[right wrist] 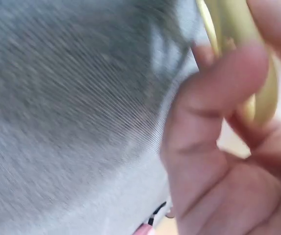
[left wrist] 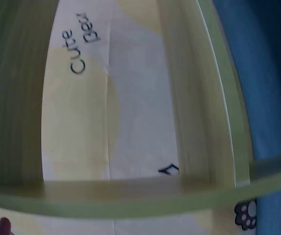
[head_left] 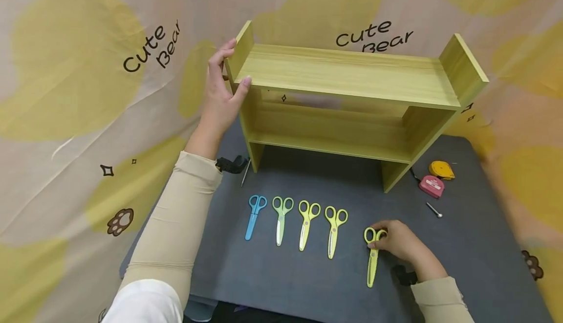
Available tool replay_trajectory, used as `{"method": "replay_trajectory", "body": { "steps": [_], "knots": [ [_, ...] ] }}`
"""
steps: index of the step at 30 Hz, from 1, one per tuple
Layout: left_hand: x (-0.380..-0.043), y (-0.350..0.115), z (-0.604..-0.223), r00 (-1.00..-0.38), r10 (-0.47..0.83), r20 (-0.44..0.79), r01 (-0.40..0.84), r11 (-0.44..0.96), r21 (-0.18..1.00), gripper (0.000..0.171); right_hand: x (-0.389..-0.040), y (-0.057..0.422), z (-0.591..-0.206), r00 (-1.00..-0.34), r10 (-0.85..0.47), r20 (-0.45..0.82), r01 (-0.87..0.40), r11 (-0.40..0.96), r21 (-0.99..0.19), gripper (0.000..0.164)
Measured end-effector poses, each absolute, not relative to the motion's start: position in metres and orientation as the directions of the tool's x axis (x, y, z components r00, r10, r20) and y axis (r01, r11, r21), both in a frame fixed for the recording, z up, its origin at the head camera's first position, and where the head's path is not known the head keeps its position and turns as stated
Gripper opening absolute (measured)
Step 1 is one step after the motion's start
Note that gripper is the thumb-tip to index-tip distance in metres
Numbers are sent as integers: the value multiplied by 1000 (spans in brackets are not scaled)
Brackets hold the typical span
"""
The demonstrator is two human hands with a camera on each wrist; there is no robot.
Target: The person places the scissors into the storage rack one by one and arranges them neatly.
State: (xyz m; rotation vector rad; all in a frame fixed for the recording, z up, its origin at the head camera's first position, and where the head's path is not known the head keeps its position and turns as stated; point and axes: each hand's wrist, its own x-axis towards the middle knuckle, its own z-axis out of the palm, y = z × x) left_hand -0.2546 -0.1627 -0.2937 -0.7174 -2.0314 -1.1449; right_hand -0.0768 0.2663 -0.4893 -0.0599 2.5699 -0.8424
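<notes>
A pale yellow-green wooden shelf stands at the back of the table. My left hand grips its left side panel near the top, thumb over the front edge and fingers on the outer side. In the left wrist view the shelf's boards fill most of the picture. At the lower right of the head view, my right hand pinches a pair of yellow scissors by the handle loops, blades pointing toward me. The right wrist view shows the thumb and fingers around the yellow handle.
Left of the held pair lie blue scissors, green scissors and two yellow pairs. On the right are a yellow tape measure, a pink tape measure and a screw. A thin metal rod lies by the shelf's left foot.
</notes>
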Motion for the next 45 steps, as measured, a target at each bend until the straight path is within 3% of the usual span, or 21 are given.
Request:
{"method": "replay_trajectory", "body": {
  "steps": [5,11,14,18,20,25,30,33,39,42,45],
  "knots": [
    [-264,-162,-298,-573,194,796,775,443,450,66,-68,277,-477,-881,-227,-416,71,805,-589,22],
    [-269,-162,-299,-534,195,823,797,440,413,70,-56,272,-427,-916,-218,-335,-21,864,-504,18],
    [-271,-165,-298,-520,170,837,802,436,409,75,-52,267,-395,-955,-206,-211,-80,870,-487,18],
    [-273,-170,-299,-480,151,864,818,432,379,74,-46,263,-352,-961,-208,179,-270,839,-472,29],
    [-273,-172,-300,-470,144,871,822,430,373,74,-44,261,-331,-886,-194,421,-384,815,-434,22],
    [-274,-173,-302,-508,120,853,797,440,413,80,-45,252,-286,-596,45,802,-550,705,-449,46],
    [-271,-170,-303,-554,123,824,777,431,458,84,-68,237,-270,-291,342,893,-670,594,-446,10],
    [-270,-168,-303,-571,127,811,772,419,478,86,-91,234,-273,-215,371,903,-668,619,-413,12],
    [-268,-167,-304,-590,125,798,761,418,497,86,-135,239,-289,-240,334,911,-628,662,-408,10],
    [-267,-167,-305,-604,122,787,752,414,513,84,-146,247,-296,-315,277,908,-562,716,-414,7],
    [-268,-167,-305,-604,123,787,756,402,517,85,-148,255,-298,-445,175,878,-430,819,-381,11]
  ]
}}
